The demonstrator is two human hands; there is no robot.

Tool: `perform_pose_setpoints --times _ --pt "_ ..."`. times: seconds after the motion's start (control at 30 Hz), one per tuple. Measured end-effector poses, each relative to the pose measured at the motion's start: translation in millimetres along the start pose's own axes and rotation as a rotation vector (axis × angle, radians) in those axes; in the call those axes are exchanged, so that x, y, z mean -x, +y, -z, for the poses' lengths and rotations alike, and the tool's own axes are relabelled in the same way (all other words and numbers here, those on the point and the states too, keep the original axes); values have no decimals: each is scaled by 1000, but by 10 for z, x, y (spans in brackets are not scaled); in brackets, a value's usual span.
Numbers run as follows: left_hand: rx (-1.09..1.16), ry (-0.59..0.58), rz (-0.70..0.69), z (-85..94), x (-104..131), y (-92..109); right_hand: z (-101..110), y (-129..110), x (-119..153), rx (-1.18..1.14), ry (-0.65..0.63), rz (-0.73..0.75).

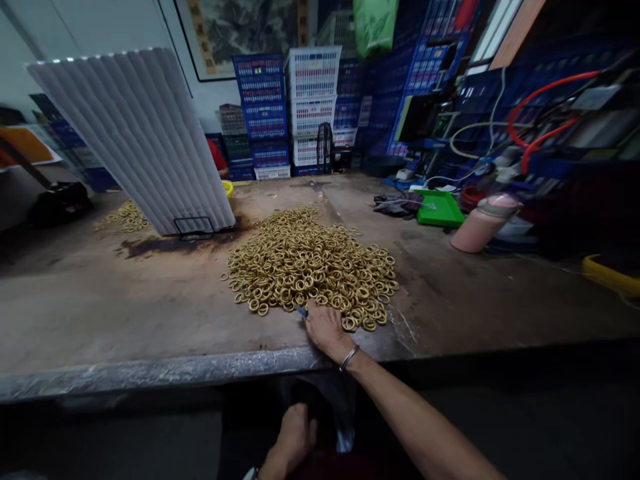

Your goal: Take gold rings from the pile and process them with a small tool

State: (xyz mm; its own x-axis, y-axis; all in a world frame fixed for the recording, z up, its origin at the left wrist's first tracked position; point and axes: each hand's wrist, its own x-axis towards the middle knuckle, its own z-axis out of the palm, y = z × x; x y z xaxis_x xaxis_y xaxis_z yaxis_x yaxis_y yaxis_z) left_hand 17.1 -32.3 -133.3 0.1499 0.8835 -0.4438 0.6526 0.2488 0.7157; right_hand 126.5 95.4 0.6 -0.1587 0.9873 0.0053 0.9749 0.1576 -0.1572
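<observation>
Our two hands are well apart. The left hand [297,430] sits below the near edge of the table [165,307], fingers curled, beside a clear bag [345,410]; we cannot tell whether it grips anything. Our right hand [327,327], a metal bangle [349,358] at the wrist, meets the near edge of the rings [305,260], a broad golden pile in the middle of the table. A small blue piece [303,311] shows at its fingertips; we cannot tell if they are closed on it.

At left, a smaller heap [131,217] lies partly behind a ribbed white panel [140,133], upright at a wire stand [194,235]. Past it, we see a red sleeve [217,157] and a yellow tub [229,189]. Blue crates [263,107] and white crates [314,77] stand stacked beyond the table, a green bag [375,27] hanging to their right. Farther right, a dark cloth [397,205] lies beside a green tray [440,208], then come a pink bottle [477,230], a red hose [511,121] and a yellow bin [610,277].
</observation>
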Motion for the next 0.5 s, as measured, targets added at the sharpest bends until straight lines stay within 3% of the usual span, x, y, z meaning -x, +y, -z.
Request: perform_pose_setpoints --times 0.13,0.27,0.37,0.4,0.5 --pt "-191 -24 -7 47 29 133 -13 16 -39 -6 8 8" --pt "204 -53 -299 306 223 591 19 113 -28 -108 47 47" --pt "532 -20 -303 532 324 903 23 192 0 -274 147 103" --pt "624 10 -262 603 328 979 21 213 18 -354 173 115" --pt "753 262 -218 784 254 1125 28 246 104 -656 177 144"
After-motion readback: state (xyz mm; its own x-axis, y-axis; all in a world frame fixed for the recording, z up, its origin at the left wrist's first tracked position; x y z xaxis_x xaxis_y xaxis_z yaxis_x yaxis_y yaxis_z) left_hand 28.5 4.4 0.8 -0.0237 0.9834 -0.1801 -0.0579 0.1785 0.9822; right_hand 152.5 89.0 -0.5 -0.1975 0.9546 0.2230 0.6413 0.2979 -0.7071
